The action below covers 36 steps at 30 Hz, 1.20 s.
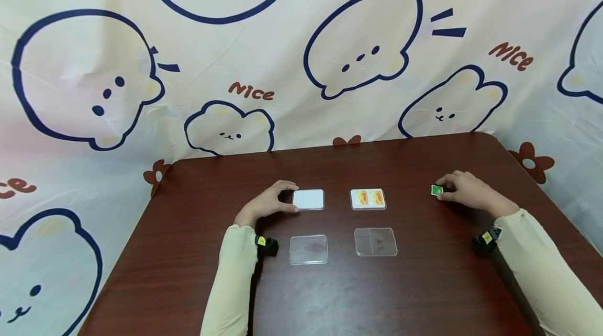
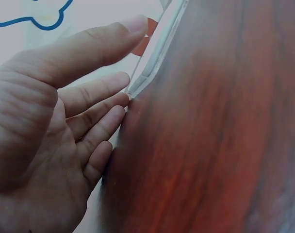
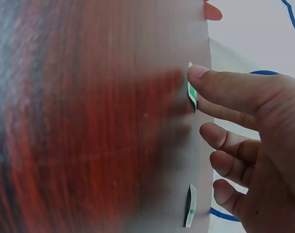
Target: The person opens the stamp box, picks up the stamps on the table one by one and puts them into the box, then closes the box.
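Observation:
My left hand (image 1: 268,202) rests at the left end of a shallow clear case with a white top face (image 1: 308,199). Its thumb and index finger touch the case's two left corners, and in the left wrist view its fingers (image 2: 96,90) lie fairly straight beside the case edge (image 2: 155,58). Farther right, my right hand (image 1: 466,189) pinches a small green square with a white border (image 1: 437,190) between thumb and index finger. The right wrist view shows this thin green piece (image 3: 192,92) edge-on. Below it a second thin white-and-green piece (image 3: 191,206) lies on the table.
Between the hands sits a similar case with two orange-yellow pictures (image 1: 368,199). Nearer me lie two clear plastic lids or trays, one on the left (image 1: 308,249) and one on the right (image 1: 376,242). The dark wooden table (image 1: 339,294) meets a printed cloth (image 1: 287,64) behind.

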Motion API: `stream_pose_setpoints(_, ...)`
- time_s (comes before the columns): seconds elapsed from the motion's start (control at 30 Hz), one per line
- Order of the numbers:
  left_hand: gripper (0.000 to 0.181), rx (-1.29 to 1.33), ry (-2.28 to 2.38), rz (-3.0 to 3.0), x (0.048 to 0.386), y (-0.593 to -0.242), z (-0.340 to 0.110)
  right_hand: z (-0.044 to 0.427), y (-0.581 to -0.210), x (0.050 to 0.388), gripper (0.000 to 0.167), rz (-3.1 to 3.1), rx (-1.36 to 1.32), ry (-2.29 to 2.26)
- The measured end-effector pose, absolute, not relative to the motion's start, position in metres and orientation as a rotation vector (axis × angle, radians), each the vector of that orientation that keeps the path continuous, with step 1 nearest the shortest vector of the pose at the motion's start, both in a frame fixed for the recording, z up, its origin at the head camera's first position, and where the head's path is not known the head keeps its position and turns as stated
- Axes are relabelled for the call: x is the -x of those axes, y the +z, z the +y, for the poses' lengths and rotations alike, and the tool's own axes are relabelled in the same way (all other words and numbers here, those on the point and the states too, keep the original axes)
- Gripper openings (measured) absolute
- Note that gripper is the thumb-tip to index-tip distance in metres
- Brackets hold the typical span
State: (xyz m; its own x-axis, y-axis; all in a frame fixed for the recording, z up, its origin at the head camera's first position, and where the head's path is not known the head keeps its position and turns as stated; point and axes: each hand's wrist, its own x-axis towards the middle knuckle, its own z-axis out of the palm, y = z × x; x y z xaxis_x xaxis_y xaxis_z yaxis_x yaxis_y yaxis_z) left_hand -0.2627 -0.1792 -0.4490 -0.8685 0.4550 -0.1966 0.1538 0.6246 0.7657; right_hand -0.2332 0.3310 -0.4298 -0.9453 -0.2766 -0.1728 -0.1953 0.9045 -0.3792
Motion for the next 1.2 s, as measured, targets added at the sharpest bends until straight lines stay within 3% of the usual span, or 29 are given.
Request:
stream_pose_setpoints(0.6, 0.064, -0.497, 1.083, 2.484, 0.262, -0.451, -0.18, 0.326, -0.436, 0.231, 0.02, 2.88, 0.376, -0.6)
stream_pose_setpoints(1.2, 0.061, -0.512, 1.098, 2.494, 0.266, -0.453, -0.181, 0.317, -0.432, 0.234, 0.017, 2.818, 0.439, -0.66)
